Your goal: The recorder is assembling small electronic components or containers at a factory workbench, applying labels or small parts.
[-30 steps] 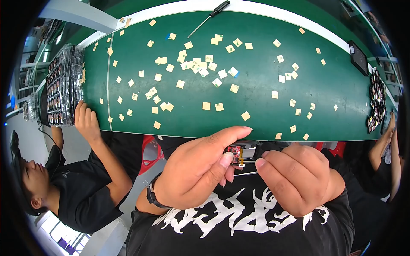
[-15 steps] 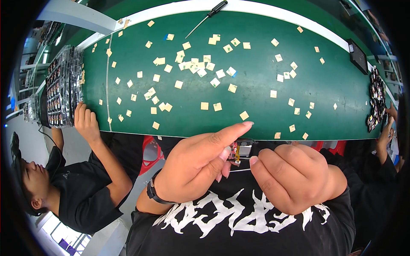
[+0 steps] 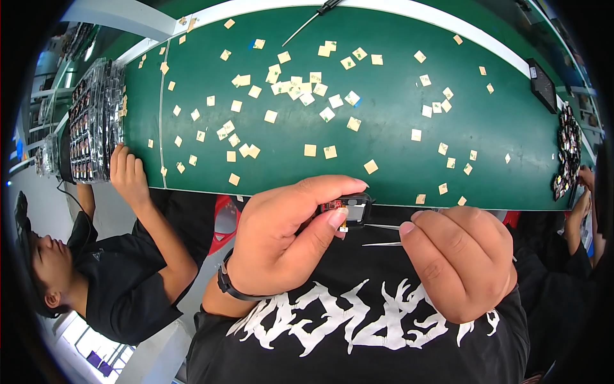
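Note:
My left hand (image 3: 278,227) is closed around a small black electronic device (image 3: 358,210), its thumb lying across the near side. Inside the open casing show a red circuit board, a silvery-grey block and a yellowish flex strip. Just right of the device, my right hand (image 3: 455,259) pinches a pair of metal tweezers (image 3: 382,244). The two prongs stand apart and point left; the upper tip reaches close to the casing's lower right corner, though contact cannot be made out. Both hands are above my lap at the near table edge.
Many cream-coloured square stickers (image 3: 310,150) are scattered over the green table (image 3: 384,134). A screwdriver (image 3: 307,25) lies at the far edge. Stacked clear trays (image 3: 93,128) stand left, beside another person's hand (image 3: 130,176). Small dark parts (image 3: 567,153) and a black box (image 3: 542,86) sit right.
The tweezers' prongs have spread apart and my right hand has shifted right, away from the device. My left hand has drawn slightly left and the device shows more fully.

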Available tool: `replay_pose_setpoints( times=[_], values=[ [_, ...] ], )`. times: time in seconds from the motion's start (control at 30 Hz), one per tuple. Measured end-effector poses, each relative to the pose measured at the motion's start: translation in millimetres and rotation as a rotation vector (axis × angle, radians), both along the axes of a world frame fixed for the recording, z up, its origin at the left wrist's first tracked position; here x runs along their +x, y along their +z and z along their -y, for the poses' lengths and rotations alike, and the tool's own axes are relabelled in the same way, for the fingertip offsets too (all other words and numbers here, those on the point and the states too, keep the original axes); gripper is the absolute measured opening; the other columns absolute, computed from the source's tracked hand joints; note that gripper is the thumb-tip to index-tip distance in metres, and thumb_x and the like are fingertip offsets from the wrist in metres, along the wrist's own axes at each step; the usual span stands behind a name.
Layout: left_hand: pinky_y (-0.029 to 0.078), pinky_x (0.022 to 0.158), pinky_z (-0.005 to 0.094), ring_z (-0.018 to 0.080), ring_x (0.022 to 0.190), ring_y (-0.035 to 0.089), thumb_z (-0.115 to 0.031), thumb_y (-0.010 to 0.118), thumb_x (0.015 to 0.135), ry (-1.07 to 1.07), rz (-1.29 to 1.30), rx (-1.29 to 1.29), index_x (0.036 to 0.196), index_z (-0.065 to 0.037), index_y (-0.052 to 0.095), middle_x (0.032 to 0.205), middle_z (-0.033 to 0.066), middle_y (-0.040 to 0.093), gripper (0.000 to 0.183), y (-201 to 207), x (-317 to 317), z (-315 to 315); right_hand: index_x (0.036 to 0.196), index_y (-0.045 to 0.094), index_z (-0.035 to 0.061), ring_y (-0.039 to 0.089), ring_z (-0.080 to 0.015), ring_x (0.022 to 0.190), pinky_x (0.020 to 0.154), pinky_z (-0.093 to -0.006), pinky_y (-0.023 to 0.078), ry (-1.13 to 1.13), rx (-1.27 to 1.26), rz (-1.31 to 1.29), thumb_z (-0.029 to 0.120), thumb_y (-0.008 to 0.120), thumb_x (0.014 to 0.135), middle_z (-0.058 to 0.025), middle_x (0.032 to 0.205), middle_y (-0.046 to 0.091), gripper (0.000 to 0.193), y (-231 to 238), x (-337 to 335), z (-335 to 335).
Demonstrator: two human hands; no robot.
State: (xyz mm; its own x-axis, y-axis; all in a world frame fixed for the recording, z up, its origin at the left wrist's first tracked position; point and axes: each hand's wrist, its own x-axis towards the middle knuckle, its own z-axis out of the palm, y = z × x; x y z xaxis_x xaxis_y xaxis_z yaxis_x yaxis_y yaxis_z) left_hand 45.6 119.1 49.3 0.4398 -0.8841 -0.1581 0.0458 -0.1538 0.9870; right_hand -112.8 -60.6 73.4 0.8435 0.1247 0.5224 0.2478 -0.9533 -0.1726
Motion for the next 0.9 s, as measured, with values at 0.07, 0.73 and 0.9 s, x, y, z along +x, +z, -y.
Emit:
replay_pose_setpoints(
  times=[0.07, 0.73, 0.9],
  values=[
    [0.046, 0.054, 0.0189, 0.0053, 0.059, 0.055, 0.000, 0.057, 0.098, 0.004, -0.055, 0.017, 0.124, 0.007, 0.064, 0.084, 0.0061, 0.066, 0.028, 1.4, -0.9, 0.0, 0.088, 0.069, -0.0054, 0.057, -0.0190, 0.063, 0.045, -0.0251, 0.039, -0.008, 0.030, 0.011, 0.007, 0.069, 0.064, -0.0118, 0.078, 0.063, 0.027, -1.5, 2.9, -3.8],
    [0.049, 0.058, 0.0196, 0.0067, 0.068, 0.061, 0.004, 0.046, 0.092, -0.152, 0.015, 0.031, 0.136, 0.011, 0.054, 0.113, 0.0150, 0.067, 0.045, 12.0, 4.1, -10.1, 0.085, 0.072, -0.0044, 0.059, -0.0229, 0.060, 0.048, -0.0297, 0.047, -0.033, 0.122, -0.037, 0.008, 0.072, 0.060, -0.0138, 0.076, 0.068, 0.028, -0.3, 7.5, -22.1],
    [0.049, 0.058, 0.0196, 0.0071, 0.068, 0.062, 0.003, 0.047, 0.094, -0.086, 0.016, 0.009, 0.135, 0.012, 0.054, 0.113, 0.0158, 0.068, 0.043, 7.3, 0.8, -11.7, 0.089, 0.072, -0.0045, 0.060, -0.0235, 0.061, 0.049, -0.0303, 0.046, -0.047, 0.123, -0.065, 0.008, 0.071, 0.061, -0.0149, 0.079, 0.069, 0.030, 7.3, 1.0, -18.3]
  ],
)
